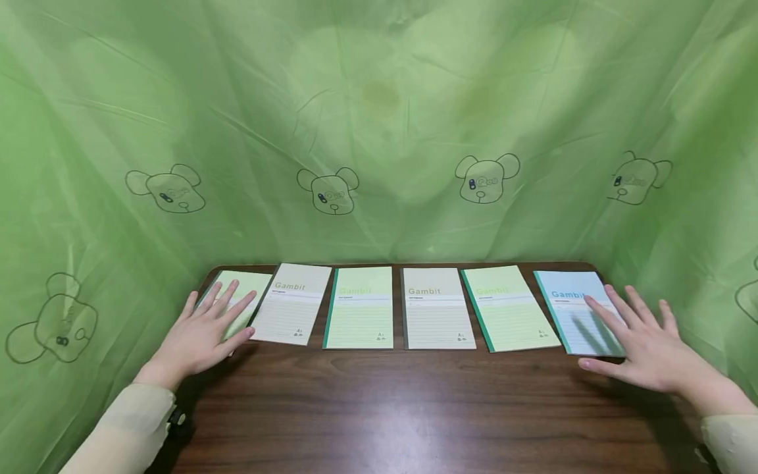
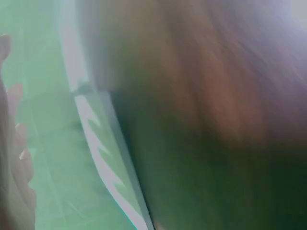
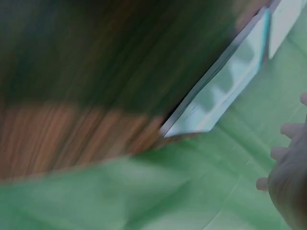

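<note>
Several notebooks marked "Gambit" lie in a row along the far side of the table. My left hand (image 1: 204, 329) spreads its fingers over the leftmost green notebook (image 1: 254, 282), hiding much of it. Beside that, a white notebook (image 1: 296, 316) lies tilted, its lower left corner near my thumb. Green (image 1: 360, 322), white (image 1: 439, 322) and slanted green (image 1: 512, 316) notebooks follow. At the right end, my right hand (image 1: 648, 349) is spread over the lower right part of a blue notebook (image 1: 568, 284), casting a finger-shaped shadow on it. Neither hand grips anything.
The dark brown wooden table (image 1: 403, 401) has rounded far corners. A green curtain (image 1: 391, 131) printed with bear faces hangs behind it and down both sides. Narrow gaps of wood separate most notebooks.
</note>
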A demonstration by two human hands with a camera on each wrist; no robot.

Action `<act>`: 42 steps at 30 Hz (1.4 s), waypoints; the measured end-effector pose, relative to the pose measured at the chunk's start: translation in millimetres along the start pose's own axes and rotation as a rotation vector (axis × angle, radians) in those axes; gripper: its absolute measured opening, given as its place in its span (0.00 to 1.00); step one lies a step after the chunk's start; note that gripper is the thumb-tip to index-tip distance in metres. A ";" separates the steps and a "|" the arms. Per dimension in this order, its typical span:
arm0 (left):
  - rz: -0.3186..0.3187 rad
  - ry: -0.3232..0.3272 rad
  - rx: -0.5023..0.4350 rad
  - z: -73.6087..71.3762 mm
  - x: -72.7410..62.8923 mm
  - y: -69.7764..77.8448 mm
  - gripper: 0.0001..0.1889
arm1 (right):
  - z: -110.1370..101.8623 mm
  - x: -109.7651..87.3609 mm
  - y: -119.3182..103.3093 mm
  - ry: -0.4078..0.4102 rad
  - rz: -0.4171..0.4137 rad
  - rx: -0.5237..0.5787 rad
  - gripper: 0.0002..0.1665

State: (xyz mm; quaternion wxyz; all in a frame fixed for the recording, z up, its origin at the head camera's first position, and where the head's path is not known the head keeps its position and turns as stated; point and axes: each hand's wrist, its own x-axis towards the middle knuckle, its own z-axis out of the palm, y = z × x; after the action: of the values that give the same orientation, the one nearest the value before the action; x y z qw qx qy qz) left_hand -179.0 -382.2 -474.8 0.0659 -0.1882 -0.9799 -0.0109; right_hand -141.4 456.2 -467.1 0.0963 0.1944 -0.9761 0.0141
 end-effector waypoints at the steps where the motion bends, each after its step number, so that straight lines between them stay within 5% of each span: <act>1: -0.005 -0.001 -0.009 0.3 1.9 1.9 0.41 | 1.0 3.9 -4.0 -0.004 -0.001 0.006 0.79; 7: -0.039 0.004 -0.097 1.7 19.8 21.3 0.41 | 4.9 35.4 -41.0 -0.012 0.016 0.089 0.77; 14: -0.175 0.025 -0.258 3.4 47.3 56.9 0.46 | 9.8 73.4 -102.8 0.043 0.140 0.376 0.76; 23: -0.299 0.099 -0.552 5.1 80.0 100.8 0.33 | 28.2 138.1 -200.1 0.143 0.197 0.728 0.43; 28: -0.371 0.125 -0.700 3.9 93.3 119.9 0.30 | 38.4 169.5 -238.4 0.157 0.222 0.894 0.36; 36: -0.314 0.148 -0.934 13.8 114.7 139.3 0.26 | 55.5 197.6 -287.5 0.179 0.382 1.118 0.24; 42: -0.336 0.062 -0.982 26.5 115.3 136.5 0.29 | 71.8 202.6 -316.3 0.048 0.383 1.153 0.30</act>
State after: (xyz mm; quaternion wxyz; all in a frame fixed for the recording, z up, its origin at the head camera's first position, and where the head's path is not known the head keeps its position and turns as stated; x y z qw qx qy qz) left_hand -237.8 -211.8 -486.2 -0.0037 -0.0368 -0.8735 -0.4855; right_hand -217.2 83.0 -501.5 -0.0066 0.0358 -0.8264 0.5619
